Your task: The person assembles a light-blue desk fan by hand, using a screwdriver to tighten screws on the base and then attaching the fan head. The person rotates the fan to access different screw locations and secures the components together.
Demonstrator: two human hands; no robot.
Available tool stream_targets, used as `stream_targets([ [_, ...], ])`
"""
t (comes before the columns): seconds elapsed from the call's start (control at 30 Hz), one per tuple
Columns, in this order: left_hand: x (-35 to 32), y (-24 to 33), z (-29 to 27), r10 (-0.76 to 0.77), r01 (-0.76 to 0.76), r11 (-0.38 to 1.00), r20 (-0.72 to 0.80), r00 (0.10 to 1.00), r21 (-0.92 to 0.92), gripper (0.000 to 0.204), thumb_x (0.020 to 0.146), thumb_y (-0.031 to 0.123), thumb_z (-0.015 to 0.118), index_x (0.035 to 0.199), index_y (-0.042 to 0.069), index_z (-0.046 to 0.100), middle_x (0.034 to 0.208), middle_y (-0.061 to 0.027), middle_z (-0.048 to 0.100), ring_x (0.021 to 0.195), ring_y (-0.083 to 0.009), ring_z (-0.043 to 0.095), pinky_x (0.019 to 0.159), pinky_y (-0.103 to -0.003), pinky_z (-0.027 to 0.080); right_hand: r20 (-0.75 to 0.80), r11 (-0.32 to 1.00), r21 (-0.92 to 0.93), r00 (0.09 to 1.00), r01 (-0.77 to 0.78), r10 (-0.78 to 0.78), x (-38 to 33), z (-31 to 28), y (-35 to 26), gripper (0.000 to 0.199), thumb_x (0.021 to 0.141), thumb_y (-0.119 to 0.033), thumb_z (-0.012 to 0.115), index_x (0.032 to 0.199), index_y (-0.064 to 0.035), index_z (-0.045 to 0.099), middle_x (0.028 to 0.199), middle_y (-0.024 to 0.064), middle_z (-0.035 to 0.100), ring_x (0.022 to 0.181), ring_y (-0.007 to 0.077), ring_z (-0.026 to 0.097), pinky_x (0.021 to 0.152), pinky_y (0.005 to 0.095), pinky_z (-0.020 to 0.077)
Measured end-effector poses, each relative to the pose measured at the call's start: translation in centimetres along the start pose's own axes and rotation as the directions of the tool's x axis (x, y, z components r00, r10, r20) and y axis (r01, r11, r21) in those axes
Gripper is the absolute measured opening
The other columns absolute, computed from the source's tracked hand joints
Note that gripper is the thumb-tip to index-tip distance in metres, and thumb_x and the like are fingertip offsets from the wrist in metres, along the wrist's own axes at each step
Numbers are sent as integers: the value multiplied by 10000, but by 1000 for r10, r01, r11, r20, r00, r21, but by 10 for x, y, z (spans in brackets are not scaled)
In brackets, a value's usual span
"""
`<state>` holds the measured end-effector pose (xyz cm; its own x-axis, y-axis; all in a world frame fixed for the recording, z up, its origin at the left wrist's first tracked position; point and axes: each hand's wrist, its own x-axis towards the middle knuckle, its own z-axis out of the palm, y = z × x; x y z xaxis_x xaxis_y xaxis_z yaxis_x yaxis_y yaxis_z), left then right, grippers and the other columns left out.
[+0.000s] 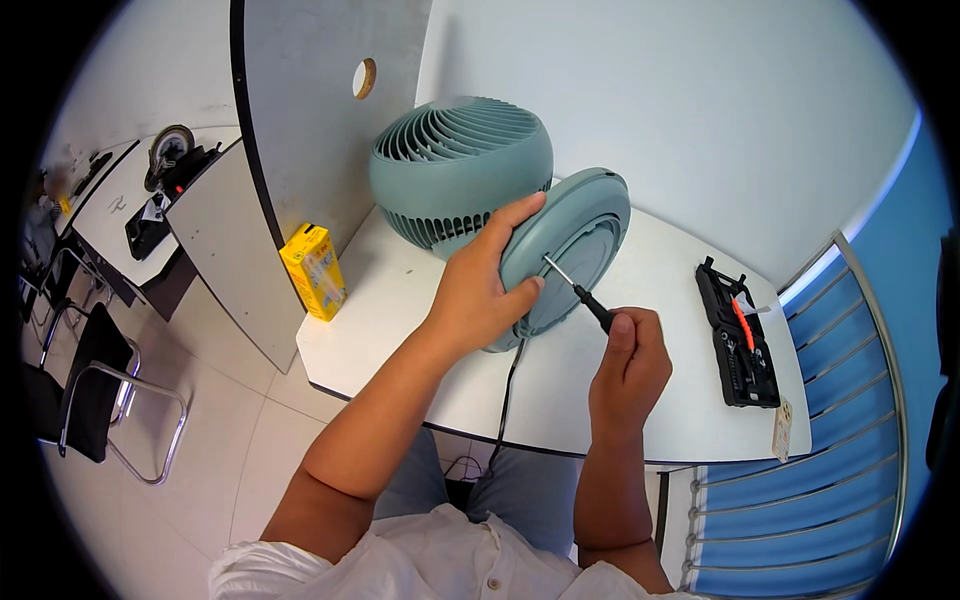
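Note:
A grey-green round fan [460, 165] lies tipped on the white table, its disc-shaped base [585, 250] turned up toward me. My left hand [485, 275] grips the base at its left rim, thumb on the underside and fingers over the edge. In my right hand [630, 370] is a screwdriver [592, 305] with a black handle and a thin metal shaft. Its tip touches the underside of the base, near my left thumb. Any screw under the tip is too small to make out. A black cord [508, 395] runs from below the base over the table's front edge.
An open black tool case [735, 335] with an orange-red tool lies at the right. At the left edge stands a yellow carton [314, 272] beside a grey partition [330, 120]. A metal railing [890, 380] borders the right side. Black chairs [95, 375] stand at the far left.

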<state>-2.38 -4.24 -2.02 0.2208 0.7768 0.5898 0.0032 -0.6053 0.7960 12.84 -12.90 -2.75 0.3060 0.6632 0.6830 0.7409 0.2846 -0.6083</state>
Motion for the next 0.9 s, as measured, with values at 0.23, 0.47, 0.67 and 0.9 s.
stream_targets([
  [0.23,3,1,0,-20,19,1000,13,1000,9,712,709,44,618,1377,117,386,1264,-145,516,1170,-270,507,1000,-337,368,66,990,106,993,90,-97,-14,0,-14,248,887,-126,602,1062,-11,470,767,91,545,643,185,532,620,305,452],
  [0.47,3,-1,1,-3,3,1000,22,1000,-13,713,709,40,617,1377,123,384,1262,-147,517,1167,-266,507,1003,-336,364,92,984,172,996,-38,22,-7,-6,-16,195,935,-165,549,1003,1,474,764,82,553,652,143,513,607,278,431],
  [0.67,-2,-1,-2,-28,28,1000,14,1000,-11,710,713,48,624,1377,121,380,1278,-139,503,1185,-267,491,1010,-342,357,272,919,311,949,-244,160,7,-14,2,197,942,-163,526,1043,-12,451,739,27,498,642,89,444,587,249,380],
  [0.9,-2,-4,-1,13,-13,999,12,1000,-32,707,719,23,613,1379,118,377,1267,-136,507,1170,-259,502,998,-333,366,321,928,314,942,-201,95,-8,-17,-9,264,895,-78,574,1091,-10,410,861,81,509,696,109,472,660,253,417],
])
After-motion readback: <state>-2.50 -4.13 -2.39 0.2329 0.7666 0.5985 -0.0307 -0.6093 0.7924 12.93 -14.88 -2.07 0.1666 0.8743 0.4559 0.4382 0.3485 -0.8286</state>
